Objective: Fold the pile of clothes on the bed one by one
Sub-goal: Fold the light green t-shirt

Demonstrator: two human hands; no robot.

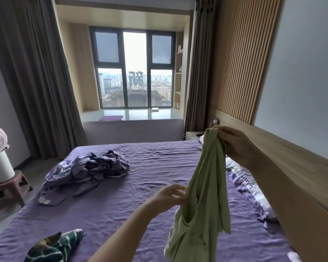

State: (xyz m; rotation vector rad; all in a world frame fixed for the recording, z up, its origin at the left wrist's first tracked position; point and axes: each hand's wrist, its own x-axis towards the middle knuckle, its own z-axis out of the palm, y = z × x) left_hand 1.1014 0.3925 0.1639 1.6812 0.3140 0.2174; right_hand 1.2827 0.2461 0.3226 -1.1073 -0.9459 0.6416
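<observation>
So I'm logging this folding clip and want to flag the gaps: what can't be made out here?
- Green garment, head view: its lower end is cut off by the bottom edge, and bunching hides its type.
- Left hand: motion blur; its hold on the cloth is unclear.
- Dark green patterned cloth: cut off by the bottom edge.
- Pile of purple clothes: crumpled, so the number of pieces cannot be told.

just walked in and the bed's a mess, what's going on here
A person is sorting laundry on the bed. The right hand holds a light green top up by one end so it hangs in the air, while the left hand touches its edge lower down. It isn't folded yet. A crumpled purple pile and a dark green patterned garment lie unfolded on the purple sheet.
</observation>
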